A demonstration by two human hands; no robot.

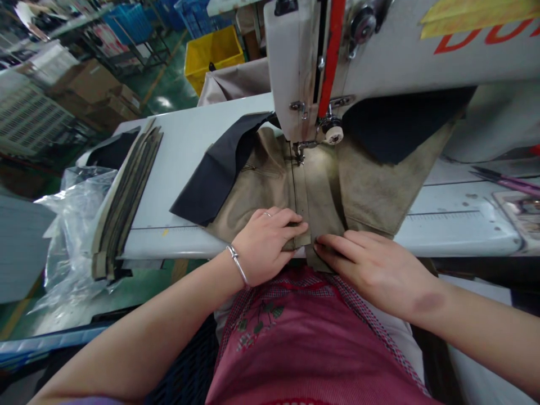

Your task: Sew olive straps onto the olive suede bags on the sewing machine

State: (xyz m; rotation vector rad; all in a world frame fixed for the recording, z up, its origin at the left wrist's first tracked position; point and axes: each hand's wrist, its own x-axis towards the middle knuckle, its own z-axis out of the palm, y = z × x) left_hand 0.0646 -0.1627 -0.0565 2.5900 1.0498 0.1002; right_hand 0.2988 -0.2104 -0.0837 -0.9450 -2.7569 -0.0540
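A khaki garment piece with dark navy lining lies under the presser foot of a sewing machine. My left hand, wearing a ring and a bracelet, has its fingers closed on the near end of the khaki piece, left of a stitched strip. Just to the right, my right hand pinches the edge of a khaki flap hanging over the table's front edge. The fingertips of both hands are partly hidden by the cloth.
A stack of khaki strips lies at the table's left end, beside clear plastic wrap. Purple-handled scissors rest on the right. Beyond the table stand a yellow bin, cardboard boxes and blue crates.
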